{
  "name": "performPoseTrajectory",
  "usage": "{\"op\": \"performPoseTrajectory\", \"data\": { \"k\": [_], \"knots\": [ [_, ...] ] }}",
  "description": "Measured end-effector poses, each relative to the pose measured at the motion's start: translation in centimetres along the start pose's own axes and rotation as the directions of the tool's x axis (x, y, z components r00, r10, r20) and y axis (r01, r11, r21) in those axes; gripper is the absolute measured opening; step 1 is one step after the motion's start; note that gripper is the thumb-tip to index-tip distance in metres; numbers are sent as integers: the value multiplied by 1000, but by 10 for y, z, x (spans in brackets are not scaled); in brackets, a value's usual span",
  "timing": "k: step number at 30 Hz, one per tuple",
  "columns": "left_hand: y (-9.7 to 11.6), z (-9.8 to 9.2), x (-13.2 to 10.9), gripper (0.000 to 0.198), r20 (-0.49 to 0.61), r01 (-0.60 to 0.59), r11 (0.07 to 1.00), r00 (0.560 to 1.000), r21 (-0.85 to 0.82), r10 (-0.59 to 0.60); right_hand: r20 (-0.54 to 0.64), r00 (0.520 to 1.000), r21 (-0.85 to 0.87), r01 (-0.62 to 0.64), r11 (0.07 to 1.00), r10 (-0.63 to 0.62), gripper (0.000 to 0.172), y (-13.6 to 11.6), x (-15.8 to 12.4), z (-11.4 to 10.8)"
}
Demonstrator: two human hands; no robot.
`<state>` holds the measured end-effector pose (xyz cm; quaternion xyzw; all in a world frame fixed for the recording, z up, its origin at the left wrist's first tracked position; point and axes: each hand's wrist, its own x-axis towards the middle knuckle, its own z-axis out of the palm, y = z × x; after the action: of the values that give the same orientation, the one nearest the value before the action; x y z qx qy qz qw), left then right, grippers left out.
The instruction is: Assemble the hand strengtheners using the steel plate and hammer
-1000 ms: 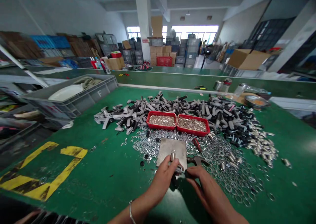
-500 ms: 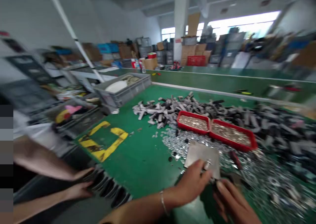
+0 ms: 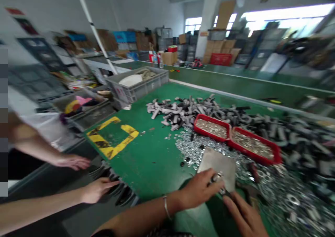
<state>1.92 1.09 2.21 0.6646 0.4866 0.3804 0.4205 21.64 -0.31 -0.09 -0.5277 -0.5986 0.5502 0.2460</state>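
My left hand (image 3: 199,191), with a bracelet at the wrist, has its fingers closed around a small shiny metal piece (image 3: 217,177) at the near edge of a flat metal plate (image 3: 222,162). Close against it, my right hand (image 3: 246,212) grips a dark part (image 3: 225,192), mostly covered by the fingers; its exact kind is unclear. The two hands nearly touch. Beyond the plate, loose shiny metal rings and small pieces (image 3: 187,144) are spread over the green table (image 3: 157,170).
Two red trays (image 3: 209,135) of small metal pieces stand behind the plate, before a heap of grey and black parts (image 3: 180,113). At left, a co-worker's hands (image 3: 95,190) reach over a dark bin of black parts (image 3: 123,191). A grey crate (image 3: 146,87) sits at the table's far-left corner.
The view has shifted, moving the table slightly right in the picture. The co-worker's hands have moved apart, one reaching further over the black parts. My hands stay together at the plate's near edge.
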Motion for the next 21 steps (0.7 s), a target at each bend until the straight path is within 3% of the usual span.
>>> {"op": "performPoseTrajectory", "data": {
  "k": [3,6,8,10,11,12,13,15,16,18,20,21],
  "knots": [
    [-2,-6,0,24,39,-94,995,995,-25,95,81,986,65,-149,987,143,66,-8,-10,8],
    [-5,1,-1,25,71,-8,998,997,-70,13,-39,999,-75,23,997,-26,53,-16,-9,8],
    [-3,6,-3,26,53,50,993,998,-111,-45,-95,992,-61,81,995,-86,48,-19,-10,7],
    [0,9,-4,23,55,-17,994,998,-110,23,82,995,158,-74,985,61,61,-19,-12,8],
    [2,9,-4,20,79,-84,992,993,-91,92,212,969,261,-182,948,128,68,-19,-12,9],
    [3,9,-3,18,110,-146,987,982,-66,153,294,944,312,-244,918,151,72,-18,-12,9],
    [3,9,-2,17,132,-178,983,974,-41,182,297,946,316,-229,921,133,71,-17,-12,9],
    [2,11,1,18,94,-134,991,987,-5,134,88,996,198,-9,980,-9,56,-16,-11,6],
    [1,13,2,20,43,-79,997,996,2,79,-40,994,105,101,989,-97,48,-15,-11,5],
    [-3,17,2,22,-25,-20,1000,999,4,20,-129,984,76,136,988,-126,42,-13,-10,5],
    [-6,19,0,18,30,-86,996,996,24,85,54,997,289,-69,955,56,49,-12,-12,6],
    [-7,19,-1,16,84,-141,989,987,37,137,184,975,378,-187,907,125,54,-12,-13,7]
  ]
}}
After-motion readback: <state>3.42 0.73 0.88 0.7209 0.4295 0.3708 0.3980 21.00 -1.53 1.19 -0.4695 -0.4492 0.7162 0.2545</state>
